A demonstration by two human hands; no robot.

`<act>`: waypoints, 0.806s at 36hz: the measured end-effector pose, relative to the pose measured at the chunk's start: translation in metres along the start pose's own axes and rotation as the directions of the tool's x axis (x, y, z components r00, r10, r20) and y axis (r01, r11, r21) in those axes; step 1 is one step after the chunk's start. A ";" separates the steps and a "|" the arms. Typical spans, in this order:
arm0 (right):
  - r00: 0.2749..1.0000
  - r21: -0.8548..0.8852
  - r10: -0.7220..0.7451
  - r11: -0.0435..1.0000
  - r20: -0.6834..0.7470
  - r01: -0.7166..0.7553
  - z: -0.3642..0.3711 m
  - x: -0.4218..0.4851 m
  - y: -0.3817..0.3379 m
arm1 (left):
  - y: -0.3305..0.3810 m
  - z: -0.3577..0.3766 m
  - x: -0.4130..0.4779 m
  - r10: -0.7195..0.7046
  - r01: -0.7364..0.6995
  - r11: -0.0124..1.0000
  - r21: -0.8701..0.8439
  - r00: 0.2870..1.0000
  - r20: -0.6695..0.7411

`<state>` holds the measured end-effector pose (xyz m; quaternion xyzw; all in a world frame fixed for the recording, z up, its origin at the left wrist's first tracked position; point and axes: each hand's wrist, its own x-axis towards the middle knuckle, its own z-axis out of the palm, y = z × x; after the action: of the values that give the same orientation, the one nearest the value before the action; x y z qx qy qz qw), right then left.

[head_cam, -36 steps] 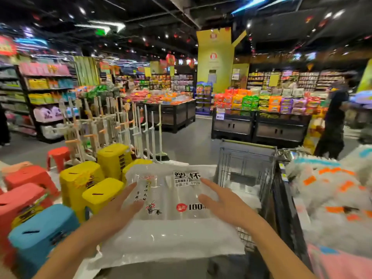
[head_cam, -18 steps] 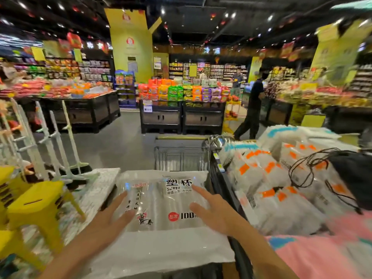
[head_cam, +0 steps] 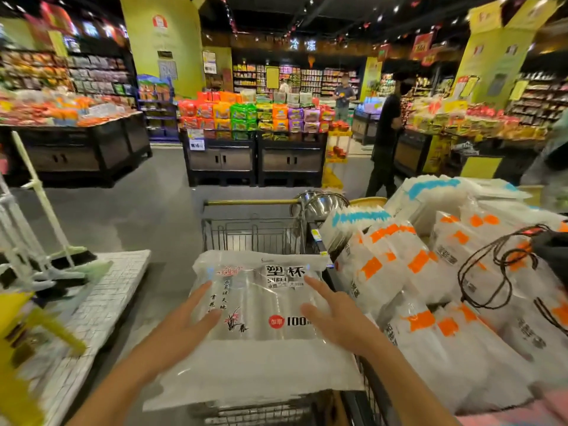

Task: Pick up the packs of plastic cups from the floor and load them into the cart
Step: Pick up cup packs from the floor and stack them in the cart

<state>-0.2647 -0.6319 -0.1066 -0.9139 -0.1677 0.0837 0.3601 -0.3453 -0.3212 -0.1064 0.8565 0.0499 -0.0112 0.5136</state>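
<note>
Head view: the grip is two flat palms, not a clasp. The left hand [head_cam: 184, 327] and right hand [head_cam: 335, 321] both lie with fingers straight and spread on the top face of the pack of plastic cups [head_cam: 261, 305], one at each side of its printed label. The pack lies flat across the top of the wire shopping cart [head_cam: 246, 233], its white near edge overhanging the basket's near end.

By my reading, the step in hand is seating this pack in the cart. The next move calls for easing it down between the wire walls, letting go, then turning to the floor [head_cam: 138, 216] for another.

What lies in the basket under the pack is hidden; its far end shows only bare wire. Just right of the cart, a heap of bagged packs [head_cam: 430, 272] with orange and blue bands is piled high; what carries it I cannot tell. A black drawstring bag [head_cam: 550, 250] rests on it, and steel bowls [head_cam: 319, 204] sit beyond.
</note>
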 end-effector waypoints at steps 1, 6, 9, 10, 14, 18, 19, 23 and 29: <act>1.000 -0.001 -0.002 1.000 0.005 0.002 -0.003 0.016 0.007 | 0.000 0.002 0.014 -0.010 0.010 1.000 -0.004 1.000 -0.002; 0.998 -0.009 -0.060 0.998 0.000 0.060 -0.013 0.084 0.035 | 0.002 0.013 0.079 -0.018 0.020 0.999 0.048 0.999 -0.035; 0.998 0.023 -0.061 0.998 0.014 0.061 -0.010 0.118 0.049 | -0.006 0.019 0.109 -0.048 0.053 0.996 0.077 0.997 -0.063; 0.998 0.040 -0.053 0.998 0.023 0.052 -0.005 0.127 0.054 | -0.011 0.021 0.116 -0.064 0.070 0.993 0.092 0.996 -0.066; 0.997 0.077 -0.007 0.997 0.080 0.001 0.024 0.155 0.078 | -0.042 0.035 0.143 -0.110 0.116 0.990 0.086 0.992 -0.065; 0.985 0.067 0.093 0.992 0.146 -0.103 0.063 0.177 0.106 | -0.091 0.053 0.163 -0.157 0.158 0.987 0.034 0.987 -0.019; 0.979 0.061 0.124 0.989 0.163 -0.135 0.075 0.182 0.114 | -0.107 0.058 0.168 -0.154 0.154 0.988 0.031 0.988 -0.007; 0.957 0.045 0.202 0.975 0.210 -0.216 0.135 0.193 0.152 | -0.177 0.082 0.186 -0.243 0.240 0.969 0.058 0.968 0.059; 0.866 -0.034 0.397 0.913 0.302 -0.407 0.211 0.203 0.192 | -0.238 0.110 0.200 -0.391 0.376 0.914 0.149 0.917 0.082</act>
<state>-0.0867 -0.5559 -0.3976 -0.8993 -0.0256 0.2984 0.3187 -0.1664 -0.2923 -0.3818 0.8597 0.1880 -0.1622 0.4465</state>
